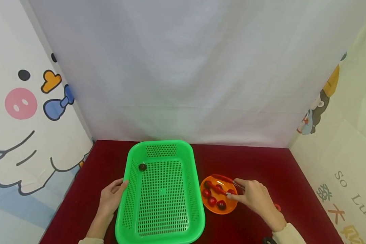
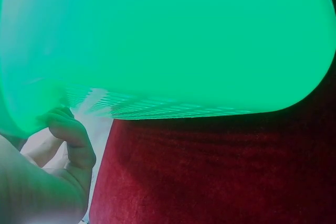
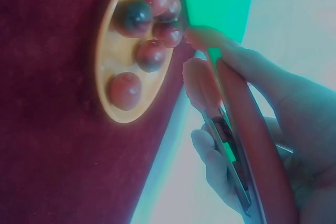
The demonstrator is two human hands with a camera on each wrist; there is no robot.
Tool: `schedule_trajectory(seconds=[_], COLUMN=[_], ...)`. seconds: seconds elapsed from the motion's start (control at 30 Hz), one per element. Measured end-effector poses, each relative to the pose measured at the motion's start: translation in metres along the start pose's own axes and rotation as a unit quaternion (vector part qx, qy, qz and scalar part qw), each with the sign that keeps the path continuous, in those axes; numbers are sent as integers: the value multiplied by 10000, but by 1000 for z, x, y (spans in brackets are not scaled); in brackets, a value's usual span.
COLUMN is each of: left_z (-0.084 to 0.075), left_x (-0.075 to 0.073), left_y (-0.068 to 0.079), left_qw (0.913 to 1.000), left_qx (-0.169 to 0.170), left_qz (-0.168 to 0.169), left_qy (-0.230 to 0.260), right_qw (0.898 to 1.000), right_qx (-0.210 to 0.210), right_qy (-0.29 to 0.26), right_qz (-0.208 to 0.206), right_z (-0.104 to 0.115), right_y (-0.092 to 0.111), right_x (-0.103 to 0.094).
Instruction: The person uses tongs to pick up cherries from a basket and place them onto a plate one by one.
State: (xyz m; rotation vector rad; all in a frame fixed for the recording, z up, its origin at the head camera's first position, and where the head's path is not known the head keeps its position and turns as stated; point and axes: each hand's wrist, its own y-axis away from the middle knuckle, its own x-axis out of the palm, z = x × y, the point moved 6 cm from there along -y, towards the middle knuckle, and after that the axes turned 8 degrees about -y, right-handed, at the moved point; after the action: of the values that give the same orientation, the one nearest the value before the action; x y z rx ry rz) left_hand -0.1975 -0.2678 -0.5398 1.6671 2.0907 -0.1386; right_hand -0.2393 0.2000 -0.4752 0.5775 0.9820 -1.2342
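My left hand (image 1: 111,198) grips the left rim of a green perforated plastic basket (image 1: 164,206), its fingers curled at the edge in the left wrist view. One dark round fruit (image 1: 142,167) lies inside, toward the far left corner. My right hand (image 1: 257,196) holds a pair of red and metal tongs (image 1: 218,190), thumb on one arm and fingers on the other. The tong tips stand apart over an orange plate (image 1: 228,205) of several shiny red, cherry-like fruits (image 1: 221,204). In the right wrist view nothing shows between the tips.
The plate stands close against the basket's right side. A dark red cloth (image 1: 247,161) covers the table. A pale curtain (image 1: 183,84) hangs behind, with printed cloths at left (image 1: 21,152) and right (image 1: 347,162). A small red ring (image 1: 277,207) shows beside the right wrist.
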Motion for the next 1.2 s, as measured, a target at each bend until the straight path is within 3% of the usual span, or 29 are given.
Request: schedule_trajectory(seconds=[0.53,0.93,1.2], left_z=[4,3,3], left_x=[0,0,0], left_y=[-5,-5,-6], left_qw=[9998,9996,9992], left_qx=[-175,-272,-371], left_qz=[58,43,117], left_qy=[83,-21,-47], right_qw=[9943,9913,9860], right_qx=[-630,-756,-1084], right_qy=[-83,-161,-230], right_qz=[-862,-1065,-1243], right_z=[20,35,43], right_y=[-10,-22,-30], right_x=[-12,-6,-2])
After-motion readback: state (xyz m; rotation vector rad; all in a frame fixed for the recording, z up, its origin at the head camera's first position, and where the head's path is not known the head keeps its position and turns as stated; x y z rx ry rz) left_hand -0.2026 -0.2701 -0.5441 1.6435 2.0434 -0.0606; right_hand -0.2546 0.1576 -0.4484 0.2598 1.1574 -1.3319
